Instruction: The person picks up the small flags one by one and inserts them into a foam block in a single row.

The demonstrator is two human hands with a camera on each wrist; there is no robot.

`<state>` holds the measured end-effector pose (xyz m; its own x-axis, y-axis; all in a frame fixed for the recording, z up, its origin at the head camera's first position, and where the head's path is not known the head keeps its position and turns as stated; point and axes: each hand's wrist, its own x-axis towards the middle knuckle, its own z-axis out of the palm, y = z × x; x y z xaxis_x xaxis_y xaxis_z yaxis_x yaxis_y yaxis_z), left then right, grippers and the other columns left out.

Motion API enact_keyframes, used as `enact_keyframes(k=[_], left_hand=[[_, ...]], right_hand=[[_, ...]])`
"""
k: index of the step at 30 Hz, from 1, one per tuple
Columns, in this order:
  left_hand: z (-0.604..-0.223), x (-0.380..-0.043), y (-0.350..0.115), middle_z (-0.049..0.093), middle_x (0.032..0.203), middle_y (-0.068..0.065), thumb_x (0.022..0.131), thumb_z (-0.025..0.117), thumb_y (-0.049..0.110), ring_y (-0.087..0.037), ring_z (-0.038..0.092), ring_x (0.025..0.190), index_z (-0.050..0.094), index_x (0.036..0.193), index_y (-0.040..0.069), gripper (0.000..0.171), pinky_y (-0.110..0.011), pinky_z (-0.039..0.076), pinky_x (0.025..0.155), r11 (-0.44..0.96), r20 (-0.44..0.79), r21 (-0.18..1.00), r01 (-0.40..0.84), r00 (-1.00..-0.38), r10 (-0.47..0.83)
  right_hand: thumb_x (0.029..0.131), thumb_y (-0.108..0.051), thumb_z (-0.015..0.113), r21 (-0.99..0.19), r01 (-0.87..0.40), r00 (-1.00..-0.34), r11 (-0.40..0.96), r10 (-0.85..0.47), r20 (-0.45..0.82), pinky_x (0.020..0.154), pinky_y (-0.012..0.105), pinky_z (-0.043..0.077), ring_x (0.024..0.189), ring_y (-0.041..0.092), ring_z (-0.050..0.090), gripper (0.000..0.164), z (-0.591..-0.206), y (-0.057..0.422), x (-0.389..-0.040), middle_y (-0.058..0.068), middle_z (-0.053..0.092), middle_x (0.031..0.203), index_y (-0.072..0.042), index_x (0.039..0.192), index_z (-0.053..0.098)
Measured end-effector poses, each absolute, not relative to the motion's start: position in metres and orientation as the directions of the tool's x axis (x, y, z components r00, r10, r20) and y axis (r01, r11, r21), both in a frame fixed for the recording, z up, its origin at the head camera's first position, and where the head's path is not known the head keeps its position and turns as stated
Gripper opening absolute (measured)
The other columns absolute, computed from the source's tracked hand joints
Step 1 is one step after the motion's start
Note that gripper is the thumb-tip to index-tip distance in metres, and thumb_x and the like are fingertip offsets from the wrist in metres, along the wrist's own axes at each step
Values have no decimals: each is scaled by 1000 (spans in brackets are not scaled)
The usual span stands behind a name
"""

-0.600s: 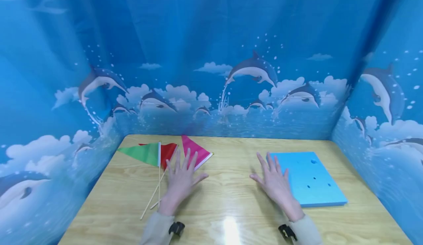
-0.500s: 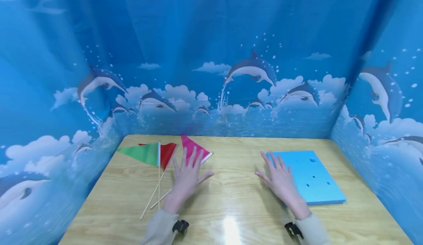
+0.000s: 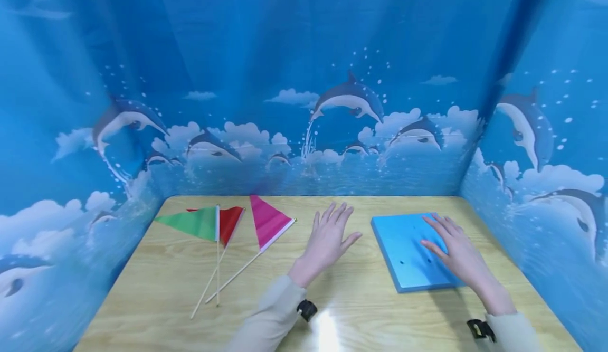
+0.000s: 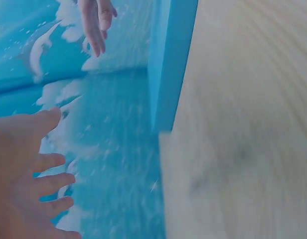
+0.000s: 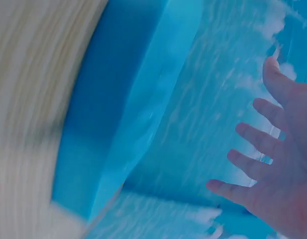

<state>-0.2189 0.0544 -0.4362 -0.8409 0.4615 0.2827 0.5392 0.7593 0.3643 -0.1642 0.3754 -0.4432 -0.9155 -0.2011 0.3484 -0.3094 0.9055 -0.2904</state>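
Observation:
A flat blue block [image 3: 396, 238] with several small holes in its top lies at the right of the table. Over its right part hovers my right hand [image 3: 458, 251], fingers spread and straight, casting a shadow on the block. The right wrist view has the same hand [image 5: 280, 154] with nothing in its palm. My left hand [image 3: 328, 238] is raised left of the block, its fingers straight; in the left wrist view the palm [image 4: 24, 174] is bare. Three small flags on thin sticks lie further left: a green flag [image 3: 197, 224], a red flag [image 3: 230, 222] and a pink flag [image 3: 269, 222].
The wooden table [image 3: 152, 283] is walled at the back and both sides by a blue curtain [image 3: 266, 77] printed with dolphins. The flag sticks cross one another near the table's left front. Black straps [image 3: 306, 310] sit on both wrists.
Both hands have moved right: the left from the flags toward the block, the right from the block's left edge to above its right part. The view has turned slightly right.

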Motion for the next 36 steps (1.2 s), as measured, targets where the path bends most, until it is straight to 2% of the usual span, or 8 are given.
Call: enact_keyframes(k=[5,9,12,18,24,36], left_hand=[[-448,-218,91,43,158,-6,102,53,50,-30,32,150,45,152,16,61,-62,26,119,737,284,379,560,-828,483],[-459,-213,112,40,160,-5,103,52,52,-30,28,151,44,154,16,62,-63,26,119,718,217,392,575,-816,535],[-466,-209,125,34,163,-3,102,49,57,-29,23,153,40,156,18,68,-63,25,120,714,144,371,594,-797,587],[-477,-203,140,21,168,1,97,45,68,-27,13,156,29,161,24,79,-59,19,123,732,3,294,615,-766,642],[-484,-200,141,19,168,2,96,51,67,-28,11,156,28,161,24,81,-62,15,123,732,-28,288,617,-759,651],[-483,-205,133,12,170,3,97,50,65,-30,5,156,22,162,25,82,-63,6,123,726,-88,329,604,-746,661]], right_hand=[[95,-24,72,-273,-282,-932,920,-196,304,98,79,32,136,62,29,67,-449,414,-160,35,39,149,-4,152,42],[90,-26,77,-208,-276,-939,938,-217,268,98,76,36,127,63,38,67,-457,434,-159,36,45,143,4,143,49],[88,-32,78,-182,-257,-956,949,-222,192,99,75,37,125,63,41,72,-465,446,-158,37,46,143,8,141,50],[92,-41,72,-284,-180,-982,942,-189,-4,102,77,31,132,66,30,79,-476,458,-157,37,38,150,9,146,44],[93,-38,71,-303,-162,-985,939,-175,-13,100,78,31,131,67,29,76,-476,457,-156,37,38,150,10,145,45],[93,-38,71,-319,-151,-986,936,-166,-21,100,80,29,132,67,28,76,-475,447,-155,38,36,150,11,145,44]])
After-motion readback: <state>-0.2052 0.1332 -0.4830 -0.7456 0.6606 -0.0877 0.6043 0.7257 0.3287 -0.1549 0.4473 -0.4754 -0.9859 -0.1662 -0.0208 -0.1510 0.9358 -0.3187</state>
